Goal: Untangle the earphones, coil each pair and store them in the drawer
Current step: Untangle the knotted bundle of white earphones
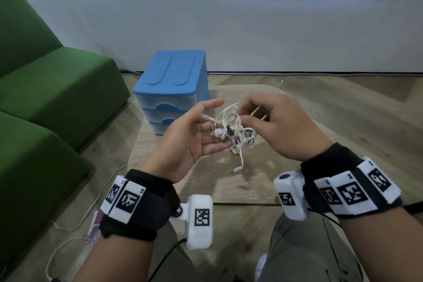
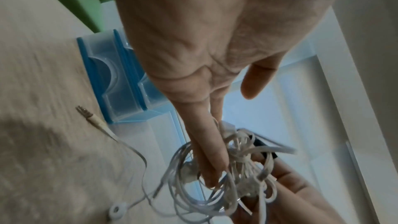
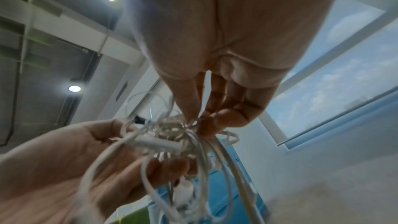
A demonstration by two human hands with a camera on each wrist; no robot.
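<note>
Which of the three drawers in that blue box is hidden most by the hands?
The bottom drawer: the left hand covers most of its front, while the top drawer shows its handle recess.

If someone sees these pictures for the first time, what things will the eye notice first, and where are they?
First comes the white earphone tangle, held up between both hands above the wooden table: the left hand supports it with straight fingers, and the right hand pinches its cords from above. Next is the blue drawer unit, standing behind the left hand with its drawers closed, and the green sofa at far left.
</note>
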